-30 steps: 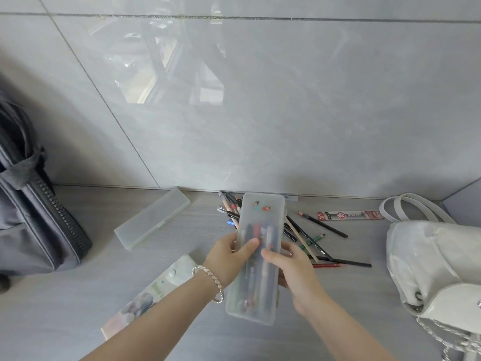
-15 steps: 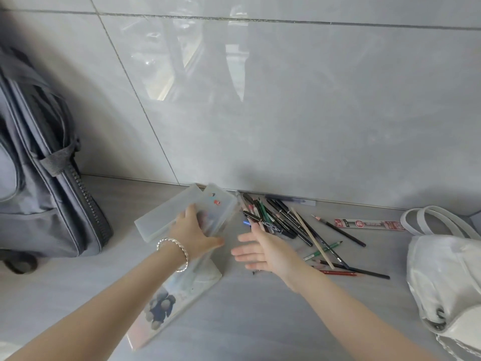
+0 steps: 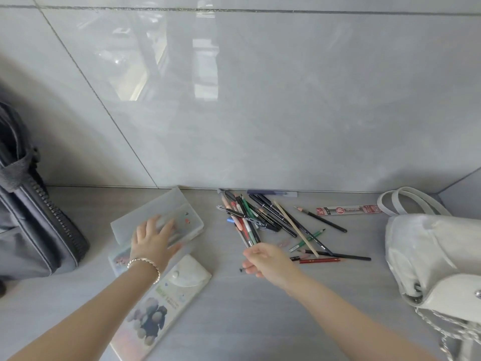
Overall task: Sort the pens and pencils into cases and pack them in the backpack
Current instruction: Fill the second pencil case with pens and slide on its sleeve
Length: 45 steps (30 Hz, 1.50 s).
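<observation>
- Left hand (image 3: pixel 152 239): your fingers are spread and lie flat on the filled case; a beaded metal bracelet (image 3: pixel 144 264) circles the wrist.
- Filled case (image 3: pixel 188 225): a long box of frosted, see-through plastic, left of centre, with pens blurred inside and small stickers on the lid. It lies on the table touching the empty case.
- Empty case (image 3: pixel 156 208): the same frosted box shape, just behind the filled one, nearer the wall.
- Pouch (image 3: pixel 161 308): flat and glossy with a printed picture and a rounded white snap flap, lower left of centre; its far end lies by the filled case.
- Right hand (image 3: pixel 269 261): your fingers are curled at the near end of the pile and pinch a thin pen (image 3: pixel 241 269); only its dark tip shows below them.
- Pile (image 3: pixel 260 220): slim pens and pencils crossed loosely at centre, black, green, red and bare wood, on the table.
- Refill pack (image 3: pixel 348 210): a narrow red-and-white strip, right of the pile.
- Backpack (image 3: pixel 33 230): grey woven fabric with a coarse dark zip, at the left edge.
- White bag (image 3: pixel 426 256): smooth and leathery, with looped handles and a chain, at the right edge.
- Table (image 3: pixel 234 321): pale grey with a wood grain.
- Wall (image 3: pixel 260 113): glossy grey tiles.
</observation>
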Each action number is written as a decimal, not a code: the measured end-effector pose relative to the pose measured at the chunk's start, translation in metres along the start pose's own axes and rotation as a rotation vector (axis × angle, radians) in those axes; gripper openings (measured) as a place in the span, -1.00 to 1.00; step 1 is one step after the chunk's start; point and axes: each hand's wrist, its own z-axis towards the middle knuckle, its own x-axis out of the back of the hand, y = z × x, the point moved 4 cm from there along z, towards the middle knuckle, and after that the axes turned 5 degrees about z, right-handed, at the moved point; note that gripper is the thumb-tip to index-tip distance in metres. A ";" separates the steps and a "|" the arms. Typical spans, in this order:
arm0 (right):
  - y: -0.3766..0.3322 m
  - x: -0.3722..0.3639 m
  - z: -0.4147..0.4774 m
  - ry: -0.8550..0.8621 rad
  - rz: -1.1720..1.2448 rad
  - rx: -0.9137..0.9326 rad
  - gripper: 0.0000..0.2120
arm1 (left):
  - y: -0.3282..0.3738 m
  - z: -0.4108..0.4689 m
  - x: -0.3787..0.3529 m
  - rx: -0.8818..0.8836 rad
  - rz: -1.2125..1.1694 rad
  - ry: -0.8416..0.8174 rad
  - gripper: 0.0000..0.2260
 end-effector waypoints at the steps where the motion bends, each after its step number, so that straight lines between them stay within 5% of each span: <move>1: 0.001 0.001 0.000 0.003 0.001 0.000 -0.88 | 0.007 -0.008 0.005 -0.005 0.001 0.044 -0.52; 6: 0.012 0.004 0.001 0.019 -0.040 0.009 -0.82 | 0.032 -0.043 -0.016 -0.058 0.283 -0.360 -0.26; 11: 0.024 0.004 -0.002 0.029 -0.087 0.015 -0.91 | 0.038 -0.056 -0.024 -0.022 0.316 -0.461 -0.17; 18: -0.007 0.005 -0.029 0.110 -0.314 0.408 -0.43 | 0.111 -0.063 0.026 -0.310 -0.164 -0.303 -0.16; 28: -0.009 0.033 -0.046 0.461 -1.066 0.395 -0.35 | 0.163 -0.080 0.048 -0.646 0.137 -0.105 -0.07; 32: -0.001 0.048 -0.046 0.370 -0.729 0.334 -0.58 | 0.149 -0.073 0.040 -0.593 0.215 -0.125 -0.02; 38: 0.014 0.103 -0.035 0.614 -0.409 0.228 -0.78 | 0.098 -0.046 0.024 -0.455 0.253 -0.263 -0.07; 41: 0.018 0.117 -0.028 0.705 -0.283 0.236 -0.65 | 0.096 -0.045 0.023 -0.461 0.186 -0.353 -0.11; 45: 0.013 0.116 -0.021 0.713 -0.304 0.260 -0.60 | 0.105 -0.039 0.017 -0.317 -0.080 -0.528 -0.51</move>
